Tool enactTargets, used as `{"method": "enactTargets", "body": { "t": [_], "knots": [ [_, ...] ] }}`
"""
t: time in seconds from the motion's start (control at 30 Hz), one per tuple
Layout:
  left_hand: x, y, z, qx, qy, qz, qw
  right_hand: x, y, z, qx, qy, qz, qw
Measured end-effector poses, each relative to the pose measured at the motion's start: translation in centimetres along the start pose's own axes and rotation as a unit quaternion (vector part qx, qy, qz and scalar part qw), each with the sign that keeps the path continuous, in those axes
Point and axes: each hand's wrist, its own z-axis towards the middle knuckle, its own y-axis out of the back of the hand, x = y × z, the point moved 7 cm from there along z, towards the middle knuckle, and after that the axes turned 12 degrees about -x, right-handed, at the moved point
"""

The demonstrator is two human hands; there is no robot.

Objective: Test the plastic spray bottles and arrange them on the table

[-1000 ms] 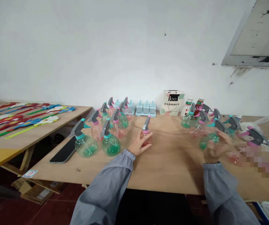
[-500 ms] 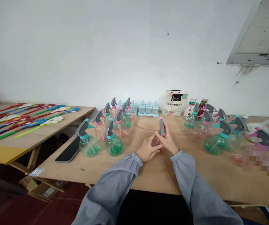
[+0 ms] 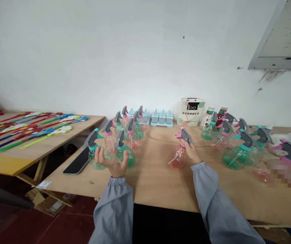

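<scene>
Your right hand [image 3: 191, 151], just right of the frame's centre, is closed around the grey trigger head and neck of a round, see-through pink plastic spray bottle [image 3: 178, 157]. The bottle's belly hangs toward the lower left of your grip and its pink nozzle points left; you can't tell from here whether its base touches the brown wooden table [image 3: 158, 184]. Your left hand [image 3: 114, 165], left of centre, is open and empty, fingers curled upward, in front of two round green plastic spray bottles with teal collars [image 3: 91, 158]; whether it touches either is unclear.

Expect the pink bottle to be light, though you can't judge how much liquid, if any, it holds. Its thin wall will probably flex under a hard squeeze, and the smooth curve may slip. The collar looks like your firmest hold, with a second palm cupping the belly; pressure on the trigger could work the pump.
</scene>
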Motion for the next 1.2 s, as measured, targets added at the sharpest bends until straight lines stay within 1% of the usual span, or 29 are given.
{"method": "enactTargets", "body": {
  "t": [0.03, 0.1, 0.17, 0.2, 0.27, 0.33, 0.43, 0.47, 0.53, 0.6, 0.67, 0.77, 0.87, 0.97, 1.07, 1.2],
  "knots": [
    [1.0, -0.3, 0.2, 0.043, 0.037, 0.024, 0.998, 0.1, 0.1, 0.1, 0.005, -0.006, 0.015, 1.000],
    [2.3, -1.3, -0.5, 0.136, 0.086, 0.053, 0.986, 0.1, -0.3, -0.1, 0.041, -0.035, 0.049, 0.997],
    [2.3, -2.2, -1.9, 0.197, 0.101, 0.071, 0.973, 0.3, -1.2, -0.7, 0.100, -0.068, 0.081, 0.989],
    [1.8, -2.7, -2.8, 0.218, 0.093, 0.071, 0.969, 0.5, -1.6, -1.0, 0.129, -0.081, 0.092, 0.984],
    [0.0, -3.7, -4.3, 0.254, 0.055, 0.053, 0.964, 1.0, -2.3, -1.7, 0.173, -0.099, 0.109, 0.974],
    [-2.4, -5.0, -5.6, 0.288, 0.012, 0.023, 0.957, 1.3, -2.9, -2.4, 0.203, -0.109, 0.115, 0.966],
    [-5.3, -7.4, -6.5, 0.327, -0.034, -0.019, 0.944, 1.4, -3.4, -3.0, 0.229, -0.118, 0.117, 0.959],
    [-5.9, -8.4, -6.7, 0.340, -0.041, -0.030, 0.939, 1.3, -3.6, -3.2, 0.236, -0.119, 0.119, 0.957],
    [-6.3, -10.2, -6.9, 0.362, -0.043, -0.045, 0.930, 1.1, -4.0, -3.4, 0.251, -0.119, 0.131, 0.952],
    [-5.9, -11.6, -7.2, 0.364, -0.034, -0.064, 0.928, 1.0, -4.3, -3.6, 0.266, -0.113, 0.140, 0.947],
    [-5.0, -12.2, -7.4, 0.345, -0.020, -0.093, 0.934, 0.9, -4.4, -3.8, 0.269, -0.101, 0.135, 0.948],
    [-3.4, -12.3, -7.9, 0.308, 0.005, -0.127, 0.943, 0.8, -4.1, -3.8, 0.249, -0.090, 0.119, 0.957],
    [-2.3, -12.3, -8.3, 0.299, 0.021, -0.134, 0.945, 0.9, -3.7, -3.8, 0.239, -0.095, 0.109, 0.960],
    [-2.1, -12.4, -8.5, 0.303, 0.018, -0.138, 0.943, 1.2, -3.5, -3.8, 0.241, -0.078, 0.105, 0.962],
    [-2.2, -12.4, -8.4, 0.300, 0.013, -0.134, 0.944, 1.4, -3.8, -3.9, 0.258, -0.055, 0.122, 0.957],
    [-2.3, -12.3, -8.4, 0.301, 0.008, -0.130, 0.945, 1.2, -4.6, -4.5, 0.285, -0.072, 0.129, 0.947]
  ]
}}
